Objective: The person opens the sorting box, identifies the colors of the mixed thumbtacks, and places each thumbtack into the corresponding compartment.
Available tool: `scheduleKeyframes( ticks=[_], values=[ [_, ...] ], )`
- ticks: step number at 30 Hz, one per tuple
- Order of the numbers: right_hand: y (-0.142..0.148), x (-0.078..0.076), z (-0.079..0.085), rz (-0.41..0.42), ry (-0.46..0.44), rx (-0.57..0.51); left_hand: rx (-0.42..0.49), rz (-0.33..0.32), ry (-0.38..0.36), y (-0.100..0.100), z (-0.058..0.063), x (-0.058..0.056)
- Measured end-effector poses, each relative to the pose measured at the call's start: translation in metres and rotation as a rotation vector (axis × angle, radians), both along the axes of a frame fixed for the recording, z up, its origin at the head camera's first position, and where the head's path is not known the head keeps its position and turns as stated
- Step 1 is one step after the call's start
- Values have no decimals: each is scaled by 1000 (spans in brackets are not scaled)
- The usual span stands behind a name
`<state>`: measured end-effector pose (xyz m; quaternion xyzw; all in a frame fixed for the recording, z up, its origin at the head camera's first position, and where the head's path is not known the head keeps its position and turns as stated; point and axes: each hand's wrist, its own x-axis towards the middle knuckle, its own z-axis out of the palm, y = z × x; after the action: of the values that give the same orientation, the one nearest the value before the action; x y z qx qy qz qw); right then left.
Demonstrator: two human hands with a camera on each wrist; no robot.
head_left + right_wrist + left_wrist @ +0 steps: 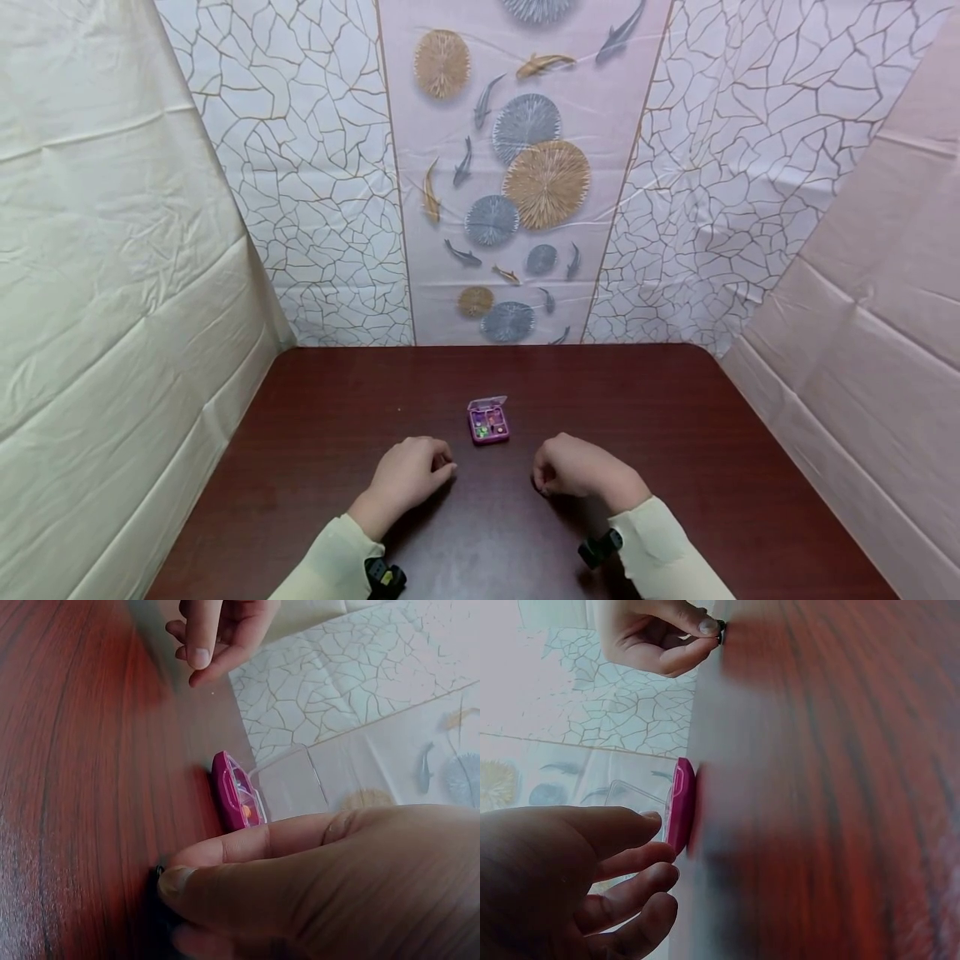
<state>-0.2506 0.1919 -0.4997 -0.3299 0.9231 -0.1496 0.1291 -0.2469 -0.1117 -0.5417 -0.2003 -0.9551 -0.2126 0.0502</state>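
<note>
A small magenta box (489,422) with its clear hinged lid raised sits on the table in front of both hands. Small colourful pieces lie in its compartments. To the box's lower left, my left hand (412,475) has loosely bent fingers and holds nothing; in the left wrist view its fingers (634,892) overlap the view of the box. My right hand (581,471), at the lower right of the box, pinches a small black item (721,631) between thumb and forefinger close to the tabletop. That item's kind is too small and dark to tell.
The dark red-brown table (337,392) ends at a back wall hung with patterned cloth (322,167). Pale quilted cloth (112,292) hangs on the left, with a similar cloth (847,300) on the right. Black wrist devices (385,577) sit at both cuffs.
</note>
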Motion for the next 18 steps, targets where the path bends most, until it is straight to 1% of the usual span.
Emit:
scheduleKeyframes(
  ticks=[3,6,12,16,18],
  values=[
    [-4,-2,0,9,23,0,-2,-1,-4,-1,0,0],
    [-9,-7,1,9,77,-13,-3,0,-9,-2,1,0],
    [-22,-24,0,-71,215,-46,6,4,-13,-4,3,-1],
    [-32,-36,-4,-83,301,-71,2,7,-16,-5,2,-1],
    [-37,-40,-6,-88,330,-80,3,7,-18,-5,0,-1]
  ],
)
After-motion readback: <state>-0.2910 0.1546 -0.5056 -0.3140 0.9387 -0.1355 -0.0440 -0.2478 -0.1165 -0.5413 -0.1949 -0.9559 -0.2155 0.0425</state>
